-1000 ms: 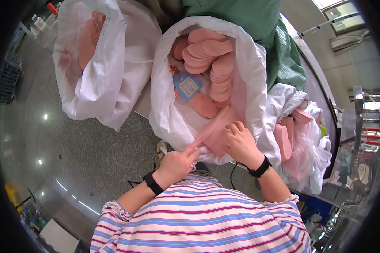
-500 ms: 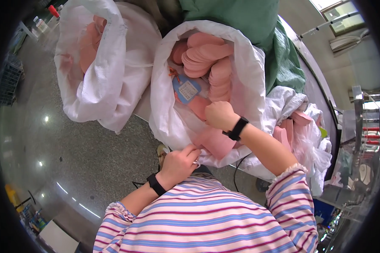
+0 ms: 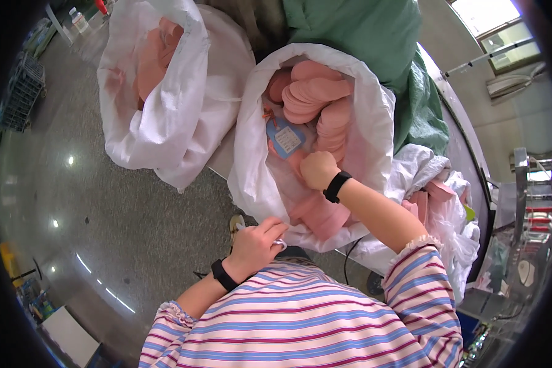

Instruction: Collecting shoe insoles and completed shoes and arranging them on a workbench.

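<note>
A white woven sack [image 3: 249, 178] stands in front of me with its mouth spread wide. Inside lie stacks of flat, rounded pink pieces [image 3: 332, 126], and a blue tag [image 3: 285, 140] with a white label and orange tie. My right hand [image 3: 319, 170] reaches into the sack, fingers curled at a pink piece [image 3: 296, 161] beside the tag; its fingertips are hidden. More pink pieces [image 3: 325, 216] lie nearer, below that wrist. By the near rim, my left hand [image 3: 259, 245] is closed, with a small white thing [image 3: 280, 243] at its fingers that I cannot make out.
A second white sack [image 3: 178, 135] with pink pieces stands on the left. Green cloth [image 3: 356, 37] rises behind the middle sack. At right, crumpled white bags [image 3: 444, 214] hold more pink pieces. A black cable [image 3: 348, 260] hangs near my body; a crate [image 3: 24, 92] is far left.
The view has shifted, so the sacks appear farther right and slightly lower. My left hand has come slightly away from the sack's near rim. My right hand remains at the pink piece beside the tag.
</note>
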Available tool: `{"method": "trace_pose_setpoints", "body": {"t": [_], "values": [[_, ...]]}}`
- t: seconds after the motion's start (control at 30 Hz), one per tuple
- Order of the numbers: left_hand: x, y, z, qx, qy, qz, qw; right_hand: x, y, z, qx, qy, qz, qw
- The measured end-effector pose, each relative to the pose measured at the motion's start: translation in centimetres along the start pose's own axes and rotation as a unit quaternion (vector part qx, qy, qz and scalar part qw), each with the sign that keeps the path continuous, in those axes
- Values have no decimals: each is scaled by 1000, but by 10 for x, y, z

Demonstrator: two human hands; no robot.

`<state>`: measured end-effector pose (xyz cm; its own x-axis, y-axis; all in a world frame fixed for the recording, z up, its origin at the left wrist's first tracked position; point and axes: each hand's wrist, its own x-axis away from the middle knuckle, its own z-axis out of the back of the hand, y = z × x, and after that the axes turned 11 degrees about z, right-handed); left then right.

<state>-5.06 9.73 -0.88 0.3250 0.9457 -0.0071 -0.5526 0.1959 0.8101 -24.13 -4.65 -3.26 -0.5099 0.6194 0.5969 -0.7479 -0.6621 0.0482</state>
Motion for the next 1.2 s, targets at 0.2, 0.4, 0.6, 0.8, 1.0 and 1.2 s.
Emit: {"method": "trace_pose_setpoints", "body": {"t": [0.2, 0.4, 0.6, 0.8, 1.0, 1.2], "values": [[-4, -2, -2, -1, -18, 3, 1000, 22, 17, 7, -129, 76, 28, 988], [-10, 1, -2, -9, -48, -2, 999, 30, 76, 28, -98, 181, -133, 969], [-14, 8, -1, -8, -39, -10, 999, 24, 119, 32, -183, 354, -131, 908], [-17, 7, 3, -10, -31, -2, 999, 6, 133, 21, -164, 334, -81, 925], [-31, 17, 16, -1, -17, -10, 1000, 6, 150, 43, -213, 250, -37, 944], [-61, 37, 37, -42, -20, -36, 998, 4, 161, 44, -215, 247, 27, 944]]}}
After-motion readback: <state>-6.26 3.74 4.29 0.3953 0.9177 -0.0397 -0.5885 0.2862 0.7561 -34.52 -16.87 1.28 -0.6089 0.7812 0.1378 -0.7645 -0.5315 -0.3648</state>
